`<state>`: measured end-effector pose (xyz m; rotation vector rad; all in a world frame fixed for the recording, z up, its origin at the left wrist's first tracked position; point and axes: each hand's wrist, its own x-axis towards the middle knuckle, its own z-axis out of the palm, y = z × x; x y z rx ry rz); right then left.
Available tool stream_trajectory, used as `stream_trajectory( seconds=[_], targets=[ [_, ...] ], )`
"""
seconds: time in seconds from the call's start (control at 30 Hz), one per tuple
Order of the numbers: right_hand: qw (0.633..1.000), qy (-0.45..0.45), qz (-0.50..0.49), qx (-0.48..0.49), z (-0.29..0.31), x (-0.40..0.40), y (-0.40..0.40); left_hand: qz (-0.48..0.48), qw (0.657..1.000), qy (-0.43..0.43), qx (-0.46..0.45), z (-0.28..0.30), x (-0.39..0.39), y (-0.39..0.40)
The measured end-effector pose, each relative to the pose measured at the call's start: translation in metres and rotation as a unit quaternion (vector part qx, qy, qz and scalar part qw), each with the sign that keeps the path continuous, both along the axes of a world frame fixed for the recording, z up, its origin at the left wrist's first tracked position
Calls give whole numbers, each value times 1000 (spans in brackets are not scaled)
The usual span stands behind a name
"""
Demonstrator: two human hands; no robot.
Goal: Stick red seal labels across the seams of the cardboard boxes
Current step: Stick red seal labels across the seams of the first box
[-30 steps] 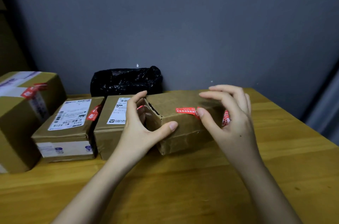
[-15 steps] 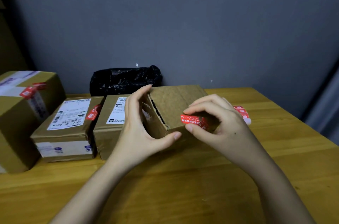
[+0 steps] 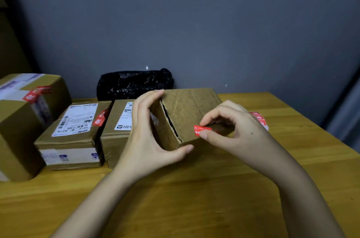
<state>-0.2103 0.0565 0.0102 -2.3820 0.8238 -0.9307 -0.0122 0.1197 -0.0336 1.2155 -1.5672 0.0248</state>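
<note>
One box (image 3: 187,113) tilted on desk (image 3: 194,198); I see left hand (image 3: 148,140) clamping its end, right fingers (image 3: 206,120) pinching red label (image 3: 199,130) at near edge. Light, stiff; label flimsy, hold corners

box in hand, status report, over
Left hand grips tilted cardboard box at its end. Right hand pinches red seal label on box's near edge. Nothing in the way.

white shipping label (image 3: 75,119) on second box from the table's left edge: "A218" (seen upside down), barcode, rest blurred | white label (image 3: 124,118) on next box: logo, print illegible | red seal label (image 3: 200,130): white characters, unreadable
</note>
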Motion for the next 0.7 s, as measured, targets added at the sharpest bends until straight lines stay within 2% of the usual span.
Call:
stream_trajectory(
  seconds=[0.33,0.53,0.7],
  targets=[
    [998,12,4,55,-4,3,-11,-6,999,-51,-16,-1,-1,-1],
    [996,82,29,38,-4,2,-8,-13,999,-36,-1,-3,-1,0],
    [997,71,34,8,-5,2,-8,-24,999,10,25,-3,0,-2]
  ],
)
